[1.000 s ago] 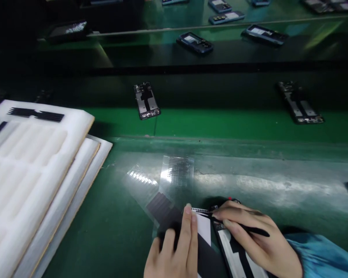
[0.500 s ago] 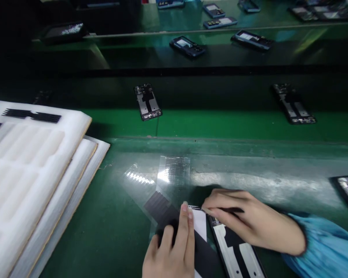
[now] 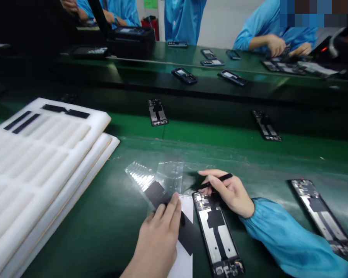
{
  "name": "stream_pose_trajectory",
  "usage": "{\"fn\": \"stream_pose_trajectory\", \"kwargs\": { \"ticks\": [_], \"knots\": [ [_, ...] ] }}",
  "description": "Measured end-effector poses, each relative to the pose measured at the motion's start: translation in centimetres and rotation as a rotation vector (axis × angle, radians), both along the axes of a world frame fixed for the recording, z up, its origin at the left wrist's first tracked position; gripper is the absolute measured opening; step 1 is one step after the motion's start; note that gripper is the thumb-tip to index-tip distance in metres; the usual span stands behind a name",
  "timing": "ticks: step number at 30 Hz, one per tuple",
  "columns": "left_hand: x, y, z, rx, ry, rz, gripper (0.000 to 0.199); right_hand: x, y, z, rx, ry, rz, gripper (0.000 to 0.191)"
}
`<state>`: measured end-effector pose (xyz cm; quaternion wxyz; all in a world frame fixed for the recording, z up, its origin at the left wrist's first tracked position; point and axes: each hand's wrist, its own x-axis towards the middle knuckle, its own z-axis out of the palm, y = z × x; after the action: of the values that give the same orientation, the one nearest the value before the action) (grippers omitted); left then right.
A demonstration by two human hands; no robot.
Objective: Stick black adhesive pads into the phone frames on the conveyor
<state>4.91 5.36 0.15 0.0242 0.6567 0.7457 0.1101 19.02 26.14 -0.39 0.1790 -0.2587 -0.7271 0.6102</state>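
My left hand (image 3: pixel 158 235) lies over a dark grey strip (image 3: pixel 189 236) and a white sheet (image 3: pixel 184 264), its fingers stretched out and pressing them to the bench. Clear plastic films (image 3: pixel 171 173) poke out beyond its fingertips. In my right hand (image 3: pixel 234 195) is a pair of slim black tweezers (image 3: pixel 224 177), pinched between thumb and fingers. Their tip points left, just above the top end of an opened phone (image 3: pixel 219 239). This phone lies face down beside the white sheet, with its circuit board and silver inside showing.
White foam trays (image 3: pixel 75 158) are stacked on the left, the top one holding black strips. Another opened phone (image 3: pixel 321 216) lies at the right. More phones (image 3: pixel 158 114) rest on the green line ahead. Across it, co-workers in blue sleeves (image 3: pixel 252 38) handle parts.
My view has tilted up, bringing the co-workers into sight. My right hand with the tweezers has moved from the white sheet's top edge to above the phone. My left hand stays on the sheets.
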Motion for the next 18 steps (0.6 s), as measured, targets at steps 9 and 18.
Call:
{"fn": "stream_pose_trajectory", "kwargs": {
  "ticks": [9, 18],
  "knots": [
    [0.3, -3.0, 2.1, -0.018, -1.246, 0.649, 0.039, 2.4, -1.4, -0.9, 0.059, 0.02, -0.146, 0.034],
    [-0.4, -3.7, 1.8, -0.047, -1.654, 0.646, 0.047, 2.6, -1.2, -1.3, 0.129, 0.007, -0.148, 0.033]
  ]
}}
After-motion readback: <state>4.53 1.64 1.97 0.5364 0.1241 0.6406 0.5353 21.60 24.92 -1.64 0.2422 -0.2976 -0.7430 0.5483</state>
